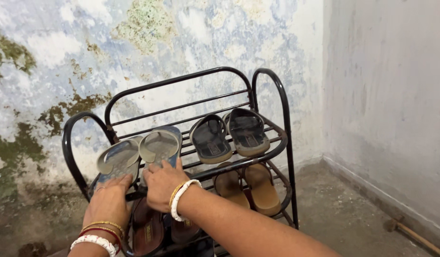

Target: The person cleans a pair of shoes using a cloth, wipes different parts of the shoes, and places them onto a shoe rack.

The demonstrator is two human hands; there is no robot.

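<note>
Both hands press flat on the heels of a pair of grey-blue sandals (139, 154) on the top shelf of a black metal shoe rack (272, 143) — left hand (108, 202) and right hand (163, 185) each with an open grip, fingers spread, clamped on nothing. Pushing evenly would likely keep the soles square across the bars — beside the dark sandals (229, 135).
</note>
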